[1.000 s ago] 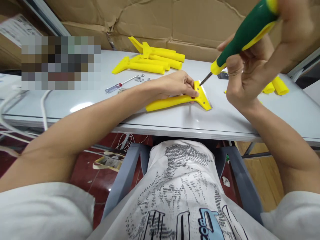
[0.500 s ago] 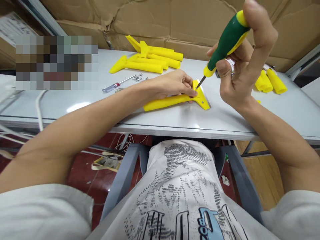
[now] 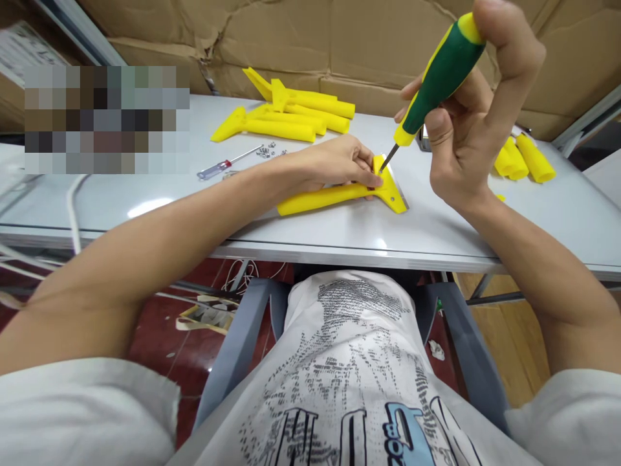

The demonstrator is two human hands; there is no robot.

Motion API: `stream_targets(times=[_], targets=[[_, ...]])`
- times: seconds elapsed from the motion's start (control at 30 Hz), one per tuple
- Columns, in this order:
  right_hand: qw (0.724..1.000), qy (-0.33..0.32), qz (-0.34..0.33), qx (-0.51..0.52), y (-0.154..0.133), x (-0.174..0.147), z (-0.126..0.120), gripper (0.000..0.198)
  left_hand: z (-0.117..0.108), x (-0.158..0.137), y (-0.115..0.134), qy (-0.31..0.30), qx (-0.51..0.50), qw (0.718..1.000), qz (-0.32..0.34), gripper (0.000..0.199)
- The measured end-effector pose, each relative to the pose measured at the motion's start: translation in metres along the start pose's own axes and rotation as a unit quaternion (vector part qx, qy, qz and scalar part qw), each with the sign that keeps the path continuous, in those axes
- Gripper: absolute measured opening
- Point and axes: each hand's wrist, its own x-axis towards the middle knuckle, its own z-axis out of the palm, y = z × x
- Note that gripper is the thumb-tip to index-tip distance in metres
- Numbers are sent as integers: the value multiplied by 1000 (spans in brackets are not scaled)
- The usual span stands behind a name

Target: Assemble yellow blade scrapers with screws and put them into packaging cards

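My left hand (image 3: 347, 163) is closed around the neck of a yellow scraper (image 3: 330, 198), which lies on the table with its handle toward the left. A thin metal blade edge shows along the scraper's wide head. In my right hand (image 3: 478, 129) is a green and yellow screwdriver (image 3: 441, 74), tilted, with the index finger on its butt end and the thumb along its side. The screwdriver's tip meets the scraper head near the upper screw hole, just beside my left fingertips. A second hole shows lower on the head.
Several yellow scrapers (image 3: 291, 123) lie at the back of the white table (image 3: 310, 230). Left of my hand are a clear-handled screwdriver (image 3: 213, 171) and small screws (image 3: 264, 153). More yellow handles (image 3: 533, 158) lie at the right. Cardboard (image 3: 378, 45) stands behind.
My right hand has shifted slightly, and the green screwdriver has turned a little in its fingers. The tip stays on the scraper head. My left hand keeps its hold.
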Motion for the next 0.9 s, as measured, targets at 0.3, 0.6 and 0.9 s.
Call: stream_targets(times=[0.3,0.6,0.9], targets=[[999,11,47,4,-8,-3,1,59,0,1,0,3,6,1000,-2,26],[994,-59,92,-11,-11,6,-5,60,1,0,1,9,5,1000,-3,20],[986,-90,137,-8,-21,9,-12,62,1,1,1,19,25,999,-8,22]])
